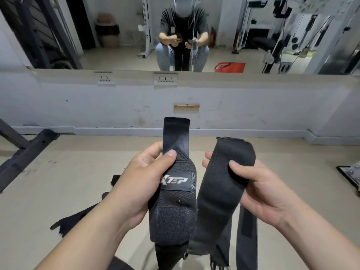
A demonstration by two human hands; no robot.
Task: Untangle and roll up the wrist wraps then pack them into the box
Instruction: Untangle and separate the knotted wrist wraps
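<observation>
My left hand [145,178] grips a black wrist wrap [175,215] with a white logo patch and a velcro pad; its thin strap end sticks up past my thumb. My right hand [257,189] pinches a second, plain black wrist wrap [220,184] near its upper end, thumb pressed on the front. That wrap hangs down loose, and a further black strap [247,236] trails below my right wrist. Both wraps are held side by side at chest height, close together; whether they are still tangled lower down is hidden. No box is in view.
More black straps [76,219] lie on the beige floor at lower left. A dark metal rack foot [29,149] crosses the left floor. A metal plate [350,174] sits at the right edge. A wall with a mirror [183,32] stands ahead, and a person shows in the mirror.
</observation>
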